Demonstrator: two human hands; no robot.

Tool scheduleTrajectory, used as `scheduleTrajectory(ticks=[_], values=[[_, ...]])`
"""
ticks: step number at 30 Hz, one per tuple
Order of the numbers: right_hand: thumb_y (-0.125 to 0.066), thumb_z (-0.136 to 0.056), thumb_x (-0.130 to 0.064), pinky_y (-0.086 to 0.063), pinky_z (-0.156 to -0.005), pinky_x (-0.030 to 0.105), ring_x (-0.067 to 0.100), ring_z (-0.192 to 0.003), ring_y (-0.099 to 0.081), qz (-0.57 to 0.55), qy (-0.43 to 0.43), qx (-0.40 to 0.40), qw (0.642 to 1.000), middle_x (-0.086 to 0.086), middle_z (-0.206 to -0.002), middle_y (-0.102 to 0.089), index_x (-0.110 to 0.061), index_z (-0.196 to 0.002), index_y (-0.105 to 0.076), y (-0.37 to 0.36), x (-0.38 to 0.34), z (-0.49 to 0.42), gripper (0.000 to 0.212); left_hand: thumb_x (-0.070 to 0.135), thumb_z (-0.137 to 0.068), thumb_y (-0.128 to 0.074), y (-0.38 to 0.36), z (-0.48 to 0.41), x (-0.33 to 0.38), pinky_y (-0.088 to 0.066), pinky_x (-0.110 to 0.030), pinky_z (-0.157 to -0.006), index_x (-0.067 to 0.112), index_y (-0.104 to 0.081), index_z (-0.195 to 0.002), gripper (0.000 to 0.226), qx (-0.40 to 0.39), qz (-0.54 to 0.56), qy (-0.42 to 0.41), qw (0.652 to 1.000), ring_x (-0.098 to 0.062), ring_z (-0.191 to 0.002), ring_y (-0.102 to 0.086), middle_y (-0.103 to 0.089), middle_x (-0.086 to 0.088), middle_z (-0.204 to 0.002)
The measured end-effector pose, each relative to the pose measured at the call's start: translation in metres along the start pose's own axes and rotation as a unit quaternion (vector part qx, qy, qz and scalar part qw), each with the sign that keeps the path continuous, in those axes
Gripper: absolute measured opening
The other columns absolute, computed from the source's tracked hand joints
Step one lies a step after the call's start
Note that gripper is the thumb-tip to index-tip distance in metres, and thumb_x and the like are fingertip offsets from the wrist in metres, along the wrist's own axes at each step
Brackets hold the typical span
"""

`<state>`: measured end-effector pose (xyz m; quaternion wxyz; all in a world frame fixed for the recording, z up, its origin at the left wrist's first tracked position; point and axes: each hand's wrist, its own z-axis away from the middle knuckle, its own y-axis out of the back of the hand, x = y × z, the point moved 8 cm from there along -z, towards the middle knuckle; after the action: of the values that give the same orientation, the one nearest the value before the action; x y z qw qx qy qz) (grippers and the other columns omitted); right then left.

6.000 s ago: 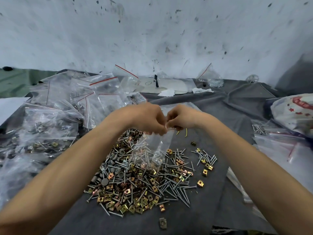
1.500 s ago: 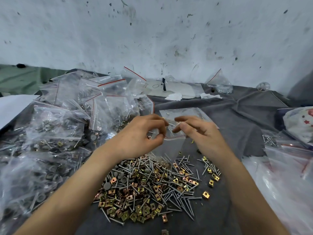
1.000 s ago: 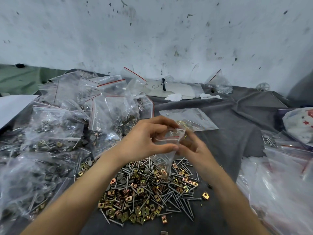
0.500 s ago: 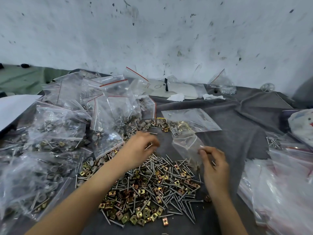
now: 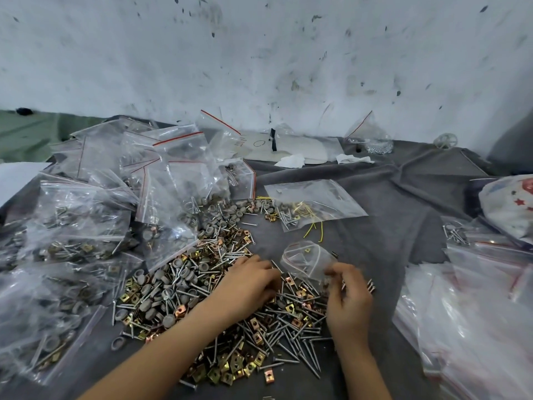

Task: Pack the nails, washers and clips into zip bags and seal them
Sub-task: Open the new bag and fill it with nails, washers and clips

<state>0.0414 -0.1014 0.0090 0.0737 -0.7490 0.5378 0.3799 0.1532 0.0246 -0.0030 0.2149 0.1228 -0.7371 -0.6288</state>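
- Head view: the right hand [image 5: 349, 298] pinches a small, open zip bag [image 5: 307, 259] just over the hardware pile [image 5: 202, 287] on the counter [image 5: 389, 203].
- The left hand [image 5: 248, 281] curls its fingers into the hardware pile; their grip cannot be told.

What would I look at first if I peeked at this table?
The big shiny pile of nails, gold clips and grey washers in the middle of the grey cloth grabs you first. The left hand rests on it, and the right hand pinches a small zip bag beside it. A heap of filled bags sits on the left.
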Motion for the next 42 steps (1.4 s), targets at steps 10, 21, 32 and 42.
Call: scheduleTrajectory(ticks=[10, 21, 32, 42], values=[[-0.051, -0.085, -0.001, -0.046, -0.072, 0.038, 0.021, -0.082, -0.057, 0.017, 0.035, -0.036, 0.999, -0.009, -0.089, -0.059, -0.007, -0.091, -0.066, -0.004, -0.013, 0.001, 0.017, 0.010, -0.088, -0.064, 0.083, 0.019, -0.007, -0.043, -0.014, -0.066, 0.019, -0.060, -0.090, 0.010, 0.245, 0.204, 0.035, 0.947, -0.002, -0.073, -0.055, -0.059, 0.013, -0.079], [-0.050, -0.084, 0.005, -0.046, -0.087, 0.026, 0.013, -0.099, -0.059, -0.009, 0.017, -0.018, 1.000, -0.002, -0.103, -0.067, -0.006, -0.102, -0.069, 0.001, -0.010, -0.002, 0.029, 0.044, -0.089, -0.057, 0.081, 0.005, 0.012, -0.049, -0.032, -0.085, 0.027, -0.069, -0.109, 0.029, 0.186, 0.222, -0.001, 0.957, -0.003, -0.092, -0.056, -0.062, 0.011, -0.105], [-0.043, -0.088, -0.025, -0.054, -0.085, 0.042, 0.018, -0.100, -0.067, -0.675, -0.412, 0.012, 0.612, -0.001, -0.107, -0.071, -0.019, -0.099, -0.075, -0.023, 0.045, 0.008, 0.034, 0.030, -0.093, -0.058, 0.043, 0.007, -0.030, -0.038, -0.024, -0.105, 0.028, -0.060, -0.121, 0.028, 0.021, 0.103, 0.062, 0.992, 0.000, -0.109, -0.050, -0.058, 0.012, -0.120], [-0.041, -0.094, -0.039, -0.038, -0.085, 0.072, 0.036, -0.124, -0.051, -0.678, -0.430, -0.102, 0.588, 0.004, -0.140, -0.052, -0.011, -0.125, -0.061, -0.035, 0.027, 0.018, 0.047, 0.020, -0.091, -0.063, 0.015, 0.006, -0.031, -0.044, -0.023, -0.087, 0.021, -0.066, -0.099, 0.009, -0.037, 0.044, 0.047, 0.997, -0.006, -0.091, -0.051, -0.060, 0.009, -0.097]])
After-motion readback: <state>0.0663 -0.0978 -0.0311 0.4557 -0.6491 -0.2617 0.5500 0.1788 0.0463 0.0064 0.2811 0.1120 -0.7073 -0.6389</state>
